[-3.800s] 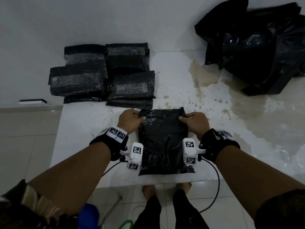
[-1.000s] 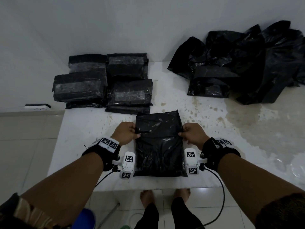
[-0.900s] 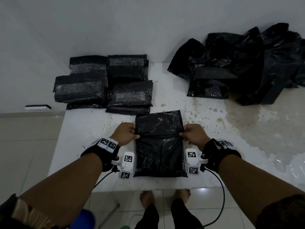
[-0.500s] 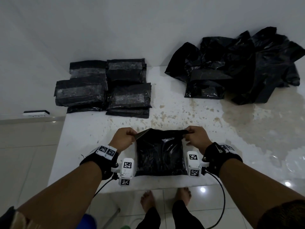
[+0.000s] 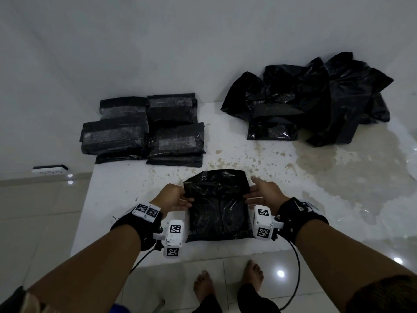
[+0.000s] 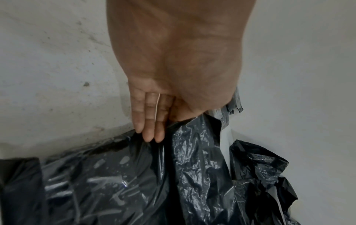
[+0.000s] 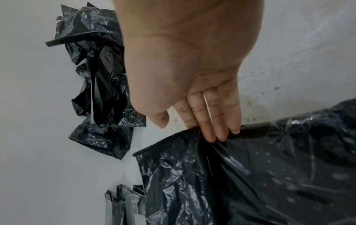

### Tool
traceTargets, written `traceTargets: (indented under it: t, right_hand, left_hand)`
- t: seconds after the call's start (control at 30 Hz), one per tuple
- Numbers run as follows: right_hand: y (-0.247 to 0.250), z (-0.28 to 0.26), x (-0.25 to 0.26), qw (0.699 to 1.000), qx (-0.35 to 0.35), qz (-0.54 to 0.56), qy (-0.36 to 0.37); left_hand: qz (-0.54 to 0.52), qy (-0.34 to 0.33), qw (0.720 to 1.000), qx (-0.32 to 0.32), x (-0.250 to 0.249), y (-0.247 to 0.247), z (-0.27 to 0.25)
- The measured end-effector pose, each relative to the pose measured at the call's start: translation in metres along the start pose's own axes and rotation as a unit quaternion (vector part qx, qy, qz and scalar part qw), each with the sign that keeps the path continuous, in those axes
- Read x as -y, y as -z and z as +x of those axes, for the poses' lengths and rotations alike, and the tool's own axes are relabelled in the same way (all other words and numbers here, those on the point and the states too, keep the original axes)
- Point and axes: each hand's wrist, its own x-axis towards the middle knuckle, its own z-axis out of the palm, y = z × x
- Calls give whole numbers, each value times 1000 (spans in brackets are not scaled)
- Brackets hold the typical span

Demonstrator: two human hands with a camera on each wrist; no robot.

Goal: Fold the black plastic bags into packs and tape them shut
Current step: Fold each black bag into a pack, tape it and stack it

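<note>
A black bag (image 5: 216, 206) lies folded on the white table (image 5: 126, 195) near its front edge, its top flap (image 5: 214, 180) turned over. My left hand (image 5: 180, 198) is at the flap's left edge. In the left wrist view its fingers (image 6: 150, 134) are straight on the plastic (image 6: 115, 182) and the thumb tip is tucked behind a fold. My right hand (image 5: 255, 190) is at the bag's right edge. Its fingertips (image 7: 213, 135) press straight on the bag's rim (image 7: 231, 182), and the thumb stands apart from it.
Several taped black packs (image 5: 144, 129) are stacked at the back left. A heap of loose black bags (image 5: 316, 102) lies at the back right, by the wall. Brown stains (image 5: 327, 159) mark the table's right side. My bare feet stand on the tiled floor (image 5: 158, 285) below the front edge.
Both hands lifted the bag's far edge and turned it over as a flap. The right hand has let go of the plastic and its fingers have straightened.
</note>
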Motion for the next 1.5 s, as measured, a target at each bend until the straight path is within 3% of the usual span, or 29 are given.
traceTargets:
  t: [0.33,0.5,0.63,0.73,0.93,1.03,1.17,1.27,1.4,1.5]
  right_hand:
    - [-1,5,6,999,-7,5,-35]
    - [7,6,4,998,-10,-52,-16]
    - [11,13,-2,996,26,-87,-18]
    - [13,19,-2,981,55,-188,-12]
    - [18,25,1,965,86,-249,4]
    - [18,16,-1,955,77,-286,6]
    - [15,14,-15,915,88,-393,14]
    - [17,22,-25,926,80,-368,8]
    - [17,28,-17,947,26,-318,39]
    - [15,36,-11,954,12,-295,55]
  left_hand:
    - [-73,33,996,-44,2,-3,-6]
    - [-73,7,993,-92,6,-6,-7]
    - [-40,-24,993,-104,10,-11,-9]
    - [1,-50,991,-125,12,-15,-14]
    - [41,-99,984,-146,23,-19,-20]
    - [67,-86,985,-130,34,-19,-17]
    - [149,-58,980,-116,45,-18,-15]
    - [167,-43,978,-118,49,-15,-10]
    - [103,-31,983,-149,38,-14,-4]
    - [85,-7,992,-97,26,-16,-3]
